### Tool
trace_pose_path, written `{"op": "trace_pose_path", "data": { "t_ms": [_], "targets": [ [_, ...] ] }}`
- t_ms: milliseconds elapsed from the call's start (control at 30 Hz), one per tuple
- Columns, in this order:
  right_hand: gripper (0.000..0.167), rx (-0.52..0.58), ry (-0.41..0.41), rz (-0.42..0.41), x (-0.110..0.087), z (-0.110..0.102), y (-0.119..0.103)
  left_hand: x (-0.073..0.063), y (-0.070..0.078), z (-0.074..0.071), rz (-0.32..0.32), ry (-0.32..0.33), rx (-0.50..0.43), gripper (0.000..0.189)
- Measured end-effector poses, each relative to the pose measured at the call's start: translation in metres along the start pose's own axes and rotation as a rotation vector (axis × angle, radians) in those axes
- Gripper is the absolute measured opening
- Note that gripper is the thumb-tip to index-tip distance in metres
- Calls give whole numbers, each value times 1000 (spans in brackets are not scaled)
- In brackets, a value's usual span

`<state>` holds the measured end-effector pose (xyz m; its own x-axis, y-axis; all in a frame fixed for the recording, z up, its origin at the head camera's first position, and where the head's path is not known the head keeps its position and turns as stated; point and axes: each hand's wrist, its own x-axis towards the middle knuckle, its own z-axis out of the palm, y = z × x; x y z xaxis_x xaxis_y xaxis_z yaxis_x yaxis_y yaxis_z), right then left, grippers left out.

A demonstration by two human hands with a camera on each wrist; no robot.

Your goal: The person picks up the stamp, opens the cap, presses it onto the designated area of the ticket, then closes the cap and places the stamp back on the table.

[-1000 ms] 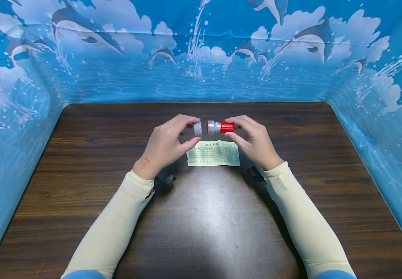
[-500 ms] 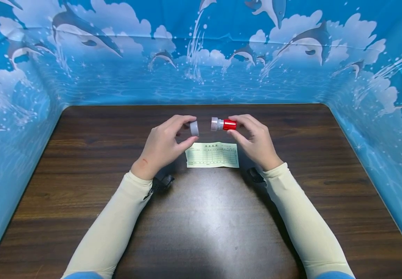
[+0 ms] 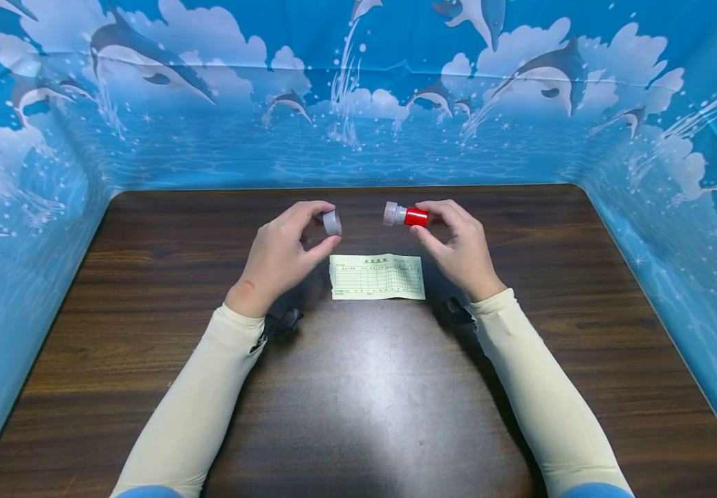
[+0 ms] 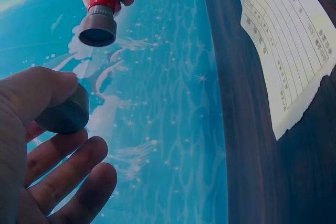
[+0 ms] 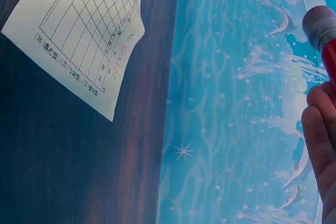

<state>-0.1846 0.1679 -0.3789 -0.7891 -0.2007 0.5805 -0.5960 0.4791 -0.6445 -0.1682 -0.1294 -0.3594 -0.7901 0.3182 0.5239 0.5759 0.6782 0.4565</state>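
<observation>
Your right grip (image 3: 458, 245) pinches the red stamp (image 3: 399, 214), your left grip (image 3: 280, 259) the grey cap (image 3: 332, 223), both beyond the slip (image 3: 377, 277), probably light, stiff and slickish, so go for the red end (image 3: 417, 217).

The slip (image 5: 86, 35) bears print. In the right wrist view a red "No" (image 5: 124, 37) leads a row of red digits (image 5: 118, 61), seemingly ending in 22, the others too blurred to be sure of. Chinese characters (image 5: 65, 65) in black run along one edge. In the head view its heading (image 3: 376, 260) is too small to read.
</observation>
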Motion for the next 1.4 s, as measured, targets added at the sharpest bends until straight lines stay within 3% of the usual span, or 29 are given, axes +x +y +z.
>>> {"op": "trace_pose_path", "data": {
  "t_ms": [300,833,1200,1400],
  "targets": [
    [38,-48,12,76,1,0,7,0,-8,-3,-64,-14,0,44],
    [36,-72,42,90,1,-2,12,0,-22,-7,-213,-58,-28,46],
    [37,-113,15,161,-1,-3,17,-3,-41,-9,-356,-69,-4,51],
    [35,-130,5,183,-2,-4,20,-6,-53,-7,-384,-74,27,52]
  ]
}}
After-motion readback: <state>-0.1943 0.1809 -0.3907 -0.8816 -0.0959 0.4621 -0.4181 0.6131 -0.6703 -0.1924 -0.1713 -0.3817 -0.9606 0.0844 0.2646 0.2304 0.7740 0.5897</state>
